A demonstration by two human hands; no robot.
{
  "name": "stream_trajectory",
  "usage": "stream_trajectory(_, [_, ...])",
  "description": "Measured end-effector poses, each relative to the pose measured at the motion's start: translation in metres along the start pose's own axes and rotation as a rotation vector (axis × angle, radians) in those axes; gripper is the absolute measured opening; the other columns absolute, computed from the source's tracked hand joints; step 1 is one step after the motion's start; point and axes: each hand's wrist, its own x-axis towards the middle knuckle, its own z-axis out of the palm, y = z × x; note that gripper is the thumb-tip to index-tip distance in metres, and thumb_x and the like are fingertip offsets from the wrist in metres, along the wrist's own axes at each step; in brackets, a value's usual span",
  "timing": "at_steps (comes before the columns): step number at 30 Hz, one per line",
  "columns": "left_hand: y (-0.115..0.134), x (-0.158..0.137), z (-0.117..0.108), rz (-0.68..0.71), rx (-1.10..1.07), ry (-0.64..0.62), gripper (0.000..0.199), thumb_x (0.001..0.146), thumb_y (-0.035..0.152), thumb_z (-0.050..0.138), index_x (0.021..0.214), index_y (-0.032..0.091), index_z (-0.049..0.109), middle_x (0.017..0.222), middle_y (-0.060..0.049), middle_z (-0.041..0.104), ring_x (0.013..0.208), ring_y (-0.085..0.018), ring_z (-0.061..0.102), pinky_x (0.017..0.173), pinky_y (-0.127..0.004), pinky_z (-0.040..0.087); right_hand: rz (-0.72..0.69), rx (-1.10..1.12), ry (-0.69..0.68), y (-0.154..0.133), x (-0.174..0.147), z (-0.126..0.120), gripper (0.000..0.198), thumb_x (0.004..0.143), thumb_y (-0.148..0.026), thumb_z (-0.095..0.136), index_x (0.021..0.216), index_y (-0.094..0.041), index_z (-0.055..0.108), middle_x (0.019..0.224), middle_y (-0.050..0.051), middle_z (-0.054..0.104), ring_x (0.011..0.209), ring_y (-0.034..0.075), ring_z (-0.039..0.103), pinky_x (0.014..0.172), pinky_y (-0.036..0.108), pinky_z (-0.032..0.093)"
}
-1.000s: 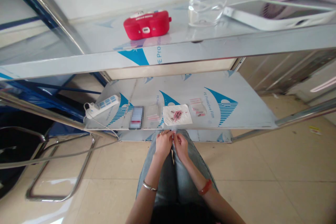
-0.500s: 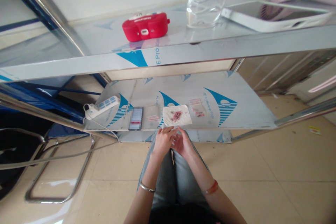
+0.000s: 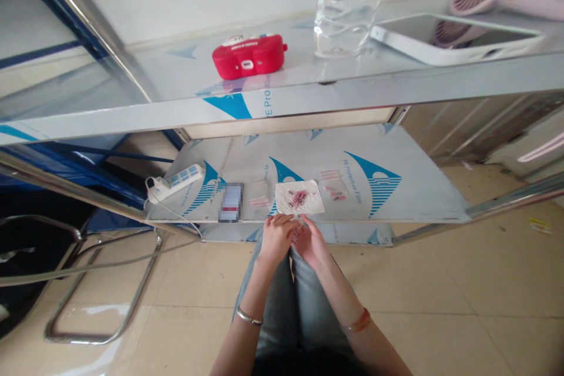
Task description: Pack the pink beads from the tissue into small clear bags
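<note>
Head view: we hold both hands together above our lap, just in front of the near edge of the lower shelf (image 3: 396,200). The left hand (image 3: 274,239) and the right hand (image 3: 311,241) touch at the fingertips. Between them we make out a small, thin, pale item, too small to identify; the fingers of both hands are curled in on it, in what we judge to be a light pinch, though the contact itself is not resolved. Compared with one second ago, the right hand has turned palm-inward and the hands have shifted slightly toward the shelf, so the item now sits close to the white sheet (image 3: 299,197). We judge from this that the handling of the item is in progress and that nothing has been set down. The white sheet lies flat on the lower shelf and carries a small cluster of pink pieces (image 3: 299,196). A clear bag (image 3: 333,183) lies just to its right, a second bag (image 3: 259,194) to its left, and a power strip (image 3: 176,181) sits further left. On the upper shelf stand a red case (image 3: 249,56) and a clear bottle (image 3: 348,3).
</note>
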Motion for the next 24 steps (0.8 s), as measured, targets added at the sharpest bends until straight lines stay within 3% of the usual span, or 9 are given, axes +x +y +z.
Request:
stream_trajectory(6, [0.002,0.010,0.001,0.011,0.060,-0.029,0.021,0.083,0.017,0.053,0.094,0.026,0.068,0.123,-0.002,0.059,0.112,-0.021,0.050,0.096,-0.040,0.033,-0.078,-0.006,-0.059,0.009,0.002,0.002,0.011,0.079,-0.029,0.059,0.080,-0.019,0.062,0.073,0.001,0.066,0.065,0.012,0.063,0.058,0.021,0.052])
stream_trajectory(12, [0.000,0.010,-0.005,0.016,0.113,-0.057,0.033,0.077,0.013,0.058,0.104,0.030,0.066,0.130,-0.003,0.053,0.116,-0.024,0.047,0.099,-0.044,0.030,0.022,0.078,0.009,0.009,0.005,-0.002,0.013,0.083,-0.028,0.055,0.079,-0.017,0.062,0.074,0.004,0.067,0.065,0.013,0.065,0.055,0.022,0.053])
stream_trajectory(16, [0.003,0.008,-0.010,0.037,0.116,-0.054,0.028,0.075,0.015,0.060,0.097,0.031,0.068,0.134,0.000,0.050,0.118,-0.025,0.045,0.101,-0.046,0.027,0.059,0.179,0.024,0.005,0.005,-0.005,0.008,0.082,-0.019,0.054,0.080,-0.017,0.062,0.072,0.002,0.068,0.063,0.010,0.064,0.051,0.016,0.051])
stream_trajectory(24, [0.003,0.006,-0.009,0.072,0.013,0.015,0.020,0.078,0.020,0.061,0.094,0.029,0.069,0.129,0.000,0.055,0.117,-0.023,0.045,0.101,-0.043,0.029,-0.013,0.084,-0.027,0.000,0.008,-0.010,0.002,0.077,-0.016,0.059,0.078,-0.018,0.061,0.071,0.000,0.067,0.062,0.010,0.064,0.052,0.018,0.053])
